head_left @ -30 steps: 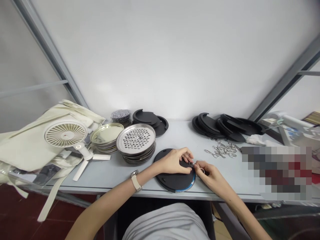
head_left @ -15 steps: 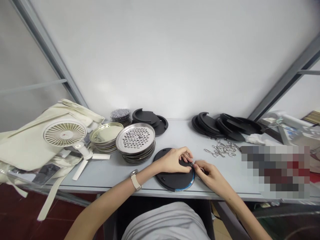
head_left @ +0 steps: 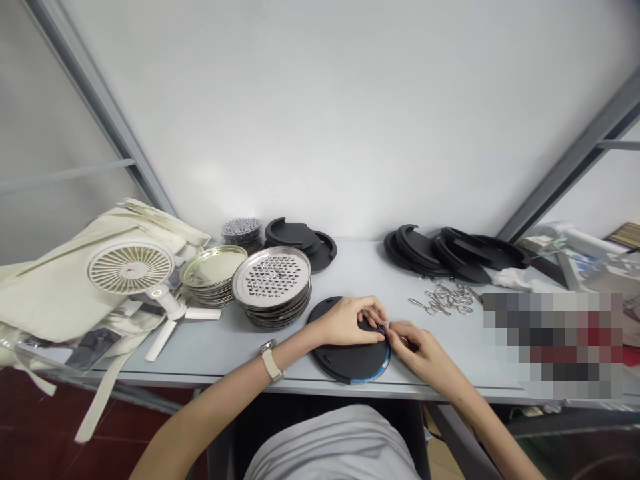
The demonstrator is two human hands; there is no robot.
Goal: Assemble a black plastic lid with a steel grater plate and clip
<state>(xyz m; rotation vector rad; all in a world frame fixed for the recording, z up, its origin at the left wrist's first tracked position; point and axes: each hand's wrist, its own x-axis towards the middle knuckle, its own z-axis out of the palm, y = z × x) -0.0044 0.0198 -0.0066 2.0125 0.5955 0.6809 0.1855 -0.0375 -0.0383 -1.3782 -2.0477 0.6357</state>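
Note:
A flat black round case (head_left: 345, 362) with a blue strip along its lower right rim lies near the table's front edge. My left hand (head_left: 350, 321) rests across it, fingers curled and thumb stretched along the case's right edge. A small metal key ring clasp (head_left: 382, 329) shows at that edge, between the fingertips of both hands. My right hand (head_left: 411, 343) is closed in a pinch on the clasp, with its ring partly hidden under the fingers. Exactly how the clasp meets the case is covered by my fingers.
Left of the case stand a stack of round metal grater plates (head_left: 273, 277), plain golden discs (head_left: 214, 267) and spiked discs (head_left: 241, 228). Black round cases (head_left: 420, 248) lie at the back. Loose metal clasps (head_left: 447, 298) are heaped to the right. A fan (head_left: 131, 268) lies left.
Both hands stay at the right edge of the case. Only the fingertips around the clasp have shifted slightly.

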